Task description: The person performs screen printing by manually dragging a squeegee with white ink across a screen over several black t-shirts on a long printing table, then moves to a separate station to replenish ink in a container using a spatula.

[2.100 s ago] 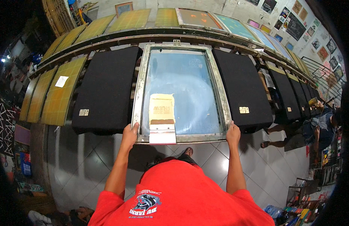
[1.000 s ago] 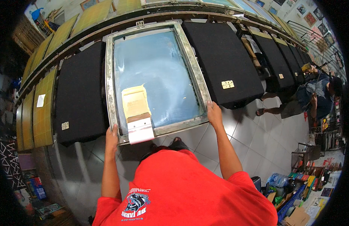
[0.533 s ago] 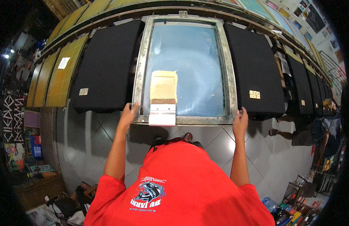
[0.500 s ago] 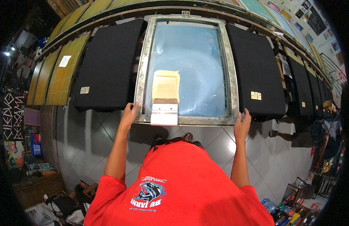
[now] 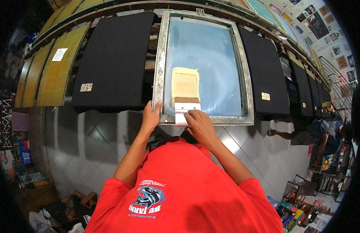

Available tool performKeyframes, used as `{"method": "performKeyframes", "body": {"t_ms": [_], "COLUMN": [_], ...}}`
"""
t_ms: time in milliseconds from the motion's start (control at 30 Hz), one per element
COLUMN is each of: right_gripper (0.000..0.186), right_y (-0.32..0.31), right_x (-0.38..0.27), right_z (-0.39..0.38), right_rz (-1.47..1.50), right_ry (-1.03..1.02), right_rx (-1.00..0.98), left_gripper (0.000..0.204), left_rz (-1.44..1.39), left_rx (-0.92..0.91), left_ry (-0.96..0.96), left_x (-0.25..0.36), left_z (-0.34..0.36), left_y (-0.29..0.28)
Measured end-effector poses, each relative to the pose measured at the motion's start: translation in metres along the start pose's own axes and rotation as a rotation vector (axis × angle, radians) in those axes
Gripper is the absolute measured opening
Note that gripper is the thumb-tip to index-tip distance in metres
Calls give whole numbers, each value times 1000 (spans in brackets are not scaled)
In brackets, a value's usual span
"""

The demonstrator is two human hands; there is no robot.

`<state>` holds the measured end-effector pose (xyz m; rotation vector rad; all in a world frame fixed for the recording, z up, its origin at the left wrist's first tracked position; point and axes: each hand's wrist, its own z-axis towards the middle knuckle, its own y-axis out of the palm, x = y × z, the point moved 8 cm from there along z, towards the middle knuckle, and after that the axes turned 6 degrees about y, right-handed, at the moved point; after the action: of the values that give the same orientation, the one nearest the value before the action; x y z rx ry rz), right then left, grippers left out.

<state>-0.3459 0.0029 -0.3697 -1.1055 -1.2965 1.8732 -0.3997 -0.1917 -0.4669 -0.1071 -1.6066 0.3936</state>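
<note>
A screen printing frame [image 5: 248, 83] with blue mesh [image 5: 218, 62] lies in front of me. A patch of pale yellow ink [image 5: 185, 82] sits on the lower left of the mesh. Just below the ink, a squeegee [image 5: 180, 112] with a white and metallic handle rests over the frame's near edge. My left hand [image 5: 150, 116] grips the frame's near left corner, its thumb on top. With fingers curled over the right side of the handle, my right hand [image 5: 201, 124] holds the squeegee; part of the grip is hidden.
Black fabric-covered boards [image 5: 114, 58] with small pale yellow prints flank the frame on both sides. Yellowish panels [image 5: 57, 83] stand at the left, one bearing a white paper [image 5: 60, 54]. Another person [image 5: 327, 130] is at the far right. Grey tiled floor [image 5: 98, 143] lies below.
My right hand has left the frame's near right corner and taken hold of the squeegee. My left hand stays on the frame. The view has shifted, with the frame now further right.
</note>
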Motion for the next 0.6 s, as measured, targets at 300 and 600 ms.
{"method": "performKeyframes", "body": {"t_ms": [300, 600], "right_gripper": [28, 16], "right_y": [-16, -31], "right_x": [12, 52], "right_z": [66, 155], "right_rz": [-103, -182], "right_ry": [102, 113], "right_rx": [-95, 137], "left_gripper": [41, 42], "left_rz": [96, 13], "left_rx": [-27, -20], "left_ry": [32, 25], "left_x": [-1, 0], "left_z": [2, 0], "left_y": [-5, -7]}}
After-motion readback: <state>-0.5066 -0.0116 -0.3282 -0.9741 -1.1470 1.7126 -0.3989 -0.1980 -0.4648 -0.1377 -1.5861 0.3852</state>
